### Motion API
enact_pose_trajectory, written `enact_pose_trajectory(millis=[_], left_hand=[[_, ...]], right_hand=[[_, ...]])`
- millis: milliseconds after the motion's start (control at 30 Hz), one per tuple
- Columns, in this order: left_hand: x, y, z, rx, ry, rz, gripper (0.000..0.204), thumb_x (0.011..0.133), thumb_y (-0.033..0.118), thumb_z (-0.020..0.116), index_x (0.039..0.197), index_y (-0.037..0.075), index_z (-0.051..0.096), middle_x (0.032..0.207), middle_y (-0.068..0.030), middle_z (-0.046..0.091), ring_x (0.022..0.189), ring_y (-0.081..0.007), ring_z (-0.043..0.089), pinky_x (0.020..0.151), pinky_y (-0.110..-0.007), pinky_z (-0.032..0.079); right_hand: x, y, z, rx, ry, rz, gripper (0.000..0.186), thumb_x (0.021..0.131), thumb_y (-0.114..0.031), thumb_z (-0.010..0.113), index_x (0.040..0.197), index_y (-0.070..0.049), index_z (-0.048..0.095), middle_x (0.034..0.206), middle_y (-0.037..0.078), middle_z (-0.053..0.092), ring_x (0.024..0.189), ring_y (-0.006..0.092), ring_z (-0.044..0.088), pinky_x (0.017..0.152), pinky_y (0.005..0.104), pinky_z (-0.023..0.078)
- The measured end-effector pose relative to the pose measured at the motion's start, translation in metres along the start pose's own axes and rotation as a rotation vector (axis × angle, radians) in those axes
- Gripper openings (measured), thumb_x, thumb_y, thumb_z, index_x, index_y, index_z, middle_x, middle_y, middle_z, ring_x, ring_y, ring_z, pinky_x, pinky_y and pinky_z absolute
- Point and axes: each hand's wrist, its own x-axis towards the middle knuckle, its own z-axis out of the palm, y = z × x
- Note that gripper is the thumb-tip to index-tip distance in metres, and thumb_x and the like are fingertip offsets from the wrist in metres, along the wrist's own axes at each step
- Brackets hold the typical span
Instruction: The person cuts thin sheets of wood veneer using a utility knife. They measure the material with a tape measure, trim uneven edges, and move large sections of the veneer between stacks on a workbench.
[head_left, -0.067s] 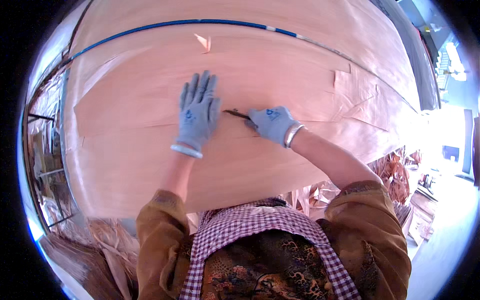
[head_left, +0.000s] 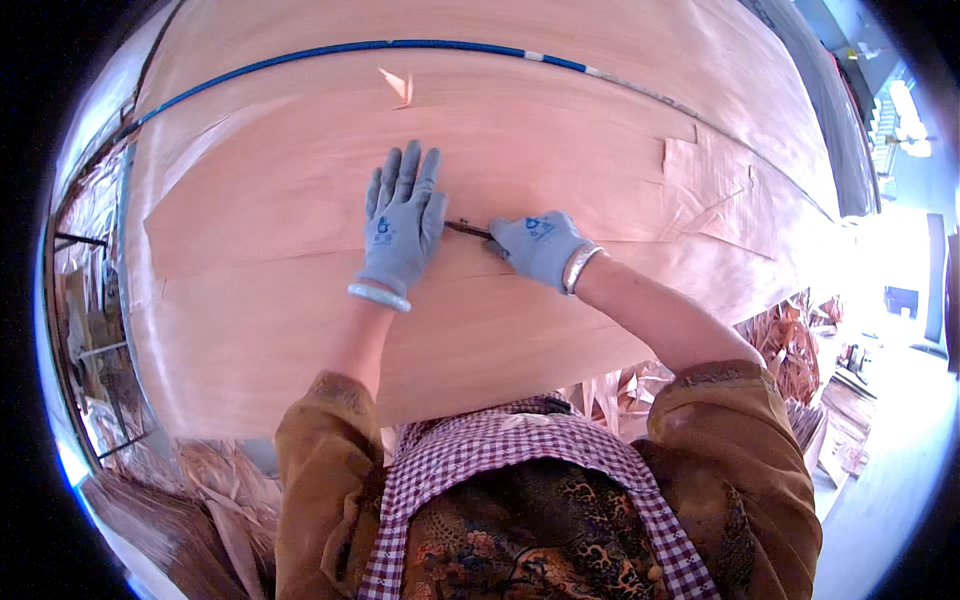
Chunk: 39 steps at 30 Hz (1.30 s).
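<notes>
My left hand (head_left: 405,215), in a pale blue-grey glove, lies flat with fingers stretched on a large, thin pinkish sheet (head_left: 300,200), probably wood veneer. Just right of it, my right hand (head_left: 535,245), gloved alike, grips a slim dark cutting tool (head_left: 467,229), whose tip rests on the sheet beside my left thumb. Cracks and seams run across the sheet near both hands, with overlapping torn pieces (head_left: 705,185) on the right. A small raised sliver (head_left: 397,85) sits above my left fingers.
A blue-and-white rod (head_left: 430,44) crosses the far part of the sheet. Metal framing (head_left: 95,350) stands at left. Crumpled scraps (head_left: 775,335) lie below the sheet's edges, with stacked boards (head_left: 845,445) at lower right. A bright opening (head_left: 905,260) shows at far right.
My left hand has shifted slightly right. My right hand, with the tool in it, has edged a little left and away from my body.
</notes>
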Motion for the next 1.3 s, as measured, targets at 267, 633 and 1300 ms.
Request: enact_pose_trajectory(millis=[267,633,1300], left_hand=[[0.009,0.021,0.014,0.171,-0.084,0.008,0.043,0.092,0.034,0.044,0.134,0.026,0.045,0.144,-0.0150,0.034,0.132,-0.0389,0.030,0.109,-0.049,0.018],[0.004,0.014,0.027,0.012,-0.002,0.001,0.041,0.091,0.032,0.043,0.131,0.023,0.049,0.141,-0.0182,0.036,0.130,-0.0397,0.032,0.110,-0.050,0.018],[0.000,0.009,0.018,-0.017,0.053,-0.079,0.040,0.086,0.034,0.052,0.126,0.028,0.055,0.129,-0.0167,0.046,0.121,-0.0373,0.040,0.105,-0.051,0.025]], right_hand=[[-0.075,0.144,0.005,-0.201,-0.143,0.092,0.015,0.090,-0.029,0.047,0.097,-0.019,0.056,0.073,0.005,0.064,0.066,0.0237,0.063,0.054,0.0390,0.042],[-0.122,0.250,-0.031,-0.091,0.083,0.166,0.019,0.090,-0.027,0.053,0.101,-0.012,0.055,0.082,0.015,0.063,0.070,0.0327,0.060,0.070,0.0444,0.042],[0.126,0.031,-0.093,-0.306,0.035,-0.247,0.025,0.093,-0.035,0.042,0.104,-0.016,0.054,0.090,0.013,0.066,0.083,0.0306,0.063,0.070,0.0415,0.045]])
